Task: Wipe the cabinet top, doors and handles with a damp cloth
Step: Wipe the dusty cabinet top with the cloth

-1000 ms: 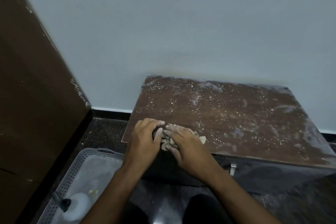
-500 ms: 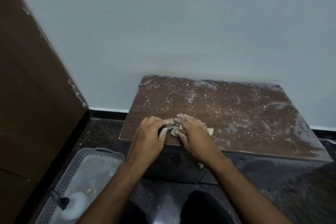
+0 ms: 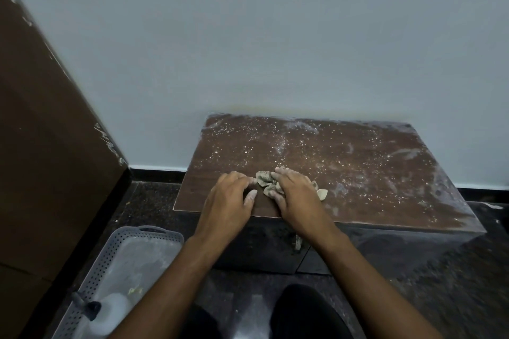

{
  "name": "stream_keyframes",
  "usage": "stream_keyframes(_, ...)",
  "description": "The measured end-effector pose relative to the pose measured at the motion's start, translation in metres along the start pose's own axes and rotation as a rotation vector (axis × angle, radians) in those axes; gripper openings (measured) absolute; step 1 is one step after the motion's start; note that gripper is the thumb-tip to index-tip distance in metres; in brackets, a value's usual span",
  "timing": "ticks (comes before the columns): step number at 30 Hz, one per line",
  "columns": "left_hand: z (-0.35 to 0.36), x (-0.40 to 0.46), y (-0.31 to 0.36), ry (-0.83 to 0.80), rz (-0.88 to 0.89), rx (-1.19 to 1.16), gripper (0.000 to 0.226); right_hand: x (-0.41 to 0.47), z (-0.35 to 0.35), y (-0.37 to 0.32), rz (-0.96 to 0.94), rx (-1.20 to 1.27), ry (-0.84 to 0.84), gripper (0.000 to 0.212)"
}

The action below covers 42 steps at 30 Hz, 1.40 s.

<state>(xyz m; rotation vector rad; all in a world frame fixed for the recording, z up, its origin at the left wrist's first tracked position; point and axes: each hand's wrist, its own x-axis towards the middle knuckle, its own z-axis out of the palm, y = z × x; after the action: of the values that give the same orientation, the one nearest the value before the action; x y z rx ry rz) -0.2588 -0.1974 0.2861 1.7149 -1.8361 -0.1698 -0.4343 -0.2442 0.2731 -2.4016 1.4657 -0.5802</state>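
Head camera, looking down: at the far left a tall dark brown wooden panel stands against the pale wall. Below it, on the dark speckled floor, sits a grey perforated plastic basket with a white spray bottle lying in its near end.

Your left hand rests on the low brown wooden cabinet top near its front left corner, fingers loosely bent and holding nothing, fingertips just beside the rag. The crumpled beige damp cloth lies bunched near the front edge of the top, left of centre. Your right hand presses down on it, fingers spread over the folds; whether they curl round the fabric I cannot tell, and a corner of the cloth pokes out to the right of that hand.

Compared with a second ago, both hands and the cloth have travelled a little away from the front lip and further onto the top, and your view has pulled back and up. That reads as the start of a wiping stroke, not a finished one.

To the right and toward the back edge, the top is scattered with white specks and pale dusty smears, so most of it looks unwiped. The dark cabinet doors below the front edge and a small metal handle appear untouched, so much of the task seems to lie ahead.
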Motion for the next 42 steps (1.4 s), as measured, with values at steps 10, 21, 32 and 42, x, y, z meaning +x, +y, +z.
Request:
stream_keyframes(10,0.006,-0.001,0.010,-0.008,0.020,0.001,0.026,0.009,-0.013,0.021,0.051,-0.029,0.005,0.047)
stream_keyframes(21,-0.005,-0.013,-0.003,0.014,-0.014,-0.005,0.024,-0.022,-0.019,0.003,-0.075,0.027,-0.111,0.052)
stream_keyframes(32,-0.048,-0.037,-0.053,0.267,-0.288,-0.007,0.027,0.008,0.043,-0.086,-0.208,0.062,-0.081,0.048)
stream_keyframes(42,-0.070,-0.043,-0.084,0.291,-0.403,-0.003,0.027,0.040,0.072,-0.161,-0.294,0.148,-0.177,0.049)
